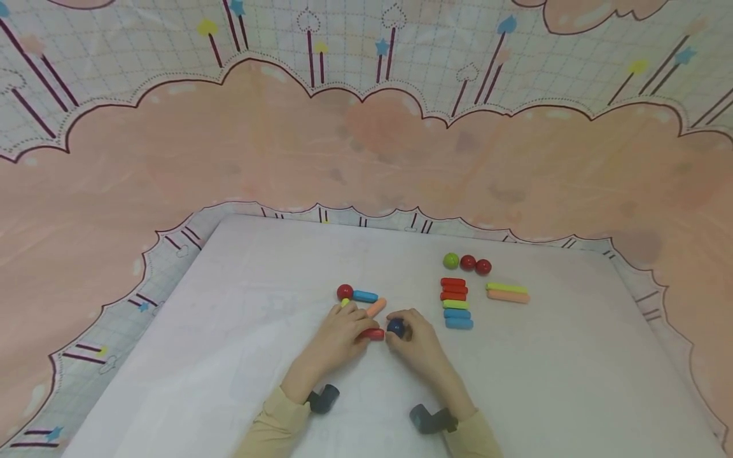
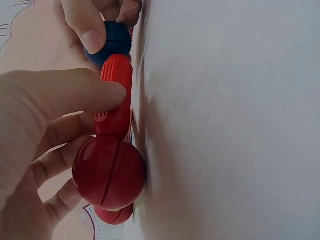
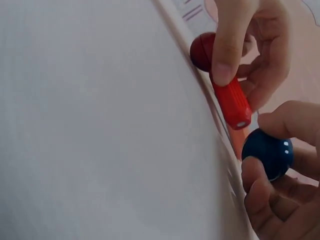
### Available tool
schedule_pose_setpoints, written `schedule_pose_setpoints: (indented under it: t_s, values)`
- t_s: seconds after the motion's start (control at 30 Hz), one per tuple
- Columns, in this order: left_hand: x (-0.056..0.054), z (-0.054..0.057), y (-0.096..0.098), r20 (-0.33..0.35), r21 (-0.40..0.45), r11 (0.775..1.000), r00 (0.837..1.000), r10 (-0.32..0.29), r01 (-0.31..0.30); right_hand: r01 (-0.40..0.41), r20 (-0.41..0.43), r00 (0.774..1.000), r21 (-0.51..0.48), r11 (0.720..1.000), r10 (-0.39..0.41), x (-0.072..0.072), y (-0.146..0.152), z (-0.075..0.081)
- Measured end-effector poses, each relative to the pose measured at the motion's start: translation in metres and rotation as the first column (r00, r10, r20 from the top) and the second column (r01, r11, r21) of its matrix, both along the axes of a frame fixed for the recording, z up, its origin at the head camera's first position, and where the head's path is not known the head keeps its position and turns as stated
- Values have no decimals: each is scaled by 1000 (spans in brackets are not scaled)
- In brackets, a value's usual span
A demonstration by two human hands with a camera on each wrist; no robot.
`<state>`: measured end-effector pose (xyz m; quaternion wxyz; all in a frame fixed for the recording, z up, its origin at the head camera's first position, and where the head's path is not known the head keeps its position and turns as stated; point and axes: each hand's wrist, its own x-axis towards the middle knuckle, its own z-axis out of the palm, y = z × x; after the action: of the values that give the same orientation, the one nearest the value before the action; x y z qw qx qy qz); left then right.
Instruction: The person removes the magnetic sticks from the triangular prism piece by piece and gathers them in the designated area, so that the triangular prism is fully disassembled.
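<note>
Red was the rod (image 1: 375, 334) our left hand (image 1: 339, 332) pinched; our right hand (image 1: 419, 337), curled, gripped the blue ball (image 1: 394, 327) just beside the rod's end, between both hands; a slanted push, we judged, might squirt the ball loose.

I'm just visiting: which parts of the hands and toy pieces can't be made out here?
- Head view: the yellow piece's full shape, blocked by the left hand.
- Head view: the red ball at the red stick's end, covered by that hand.
- Left wrist view: part of the blue ball, behind the right hand.
- Right wrist view: some of the right hand, cut off by the right edge.
</note>
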<state>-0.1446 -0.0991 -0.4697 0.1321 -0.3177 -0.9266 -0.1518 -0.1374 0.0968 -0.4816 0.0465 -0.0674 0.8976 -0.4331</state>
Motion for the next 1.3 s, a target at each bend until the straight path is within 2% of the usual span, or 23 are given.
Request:
schedule_pose_setpoints:
  t_s: [0.37, 0.47, 0.57, 0.7, 0.97, 1.13, 1.3]
  values:
    - [-1, 4, -7, 104, 24, 999, 994, -30, 28, 57, 109, 993, -43, 997, -52, -6, 29, 22]
    - [-1, 6, -8, 144, 26, 1000, 989, -20, 16, 29, 72, 997, -33, 999, -27, -11, 44, 30]
    - [-1, 7, -9, 189, 29, 1000, 982, 1, -7, 0, -29, 1000, 0, 1000, 0, -19, 62, 38]
    - [0, 7, -10, 212, 57, 998, 977, 5, -18, 1, -156, 988, 43, 999, 6, -27, 83, 45]
    - [0, 7, -13, 192, 81, 997, 981, -7, -8, 45, -109, 993, 53, 998, -39, -39, 119, 55]
    - [1, 7, -14, 193, 92, 996, 981, -11, -7, 76, -149, 987, 125, 989, -57, -50, 141, 60]
    - [1, 6, -16, 187, 103, 995, 982, -13, -7, 118, -141, 985, 165, 979, -95, -62, 160, 66]
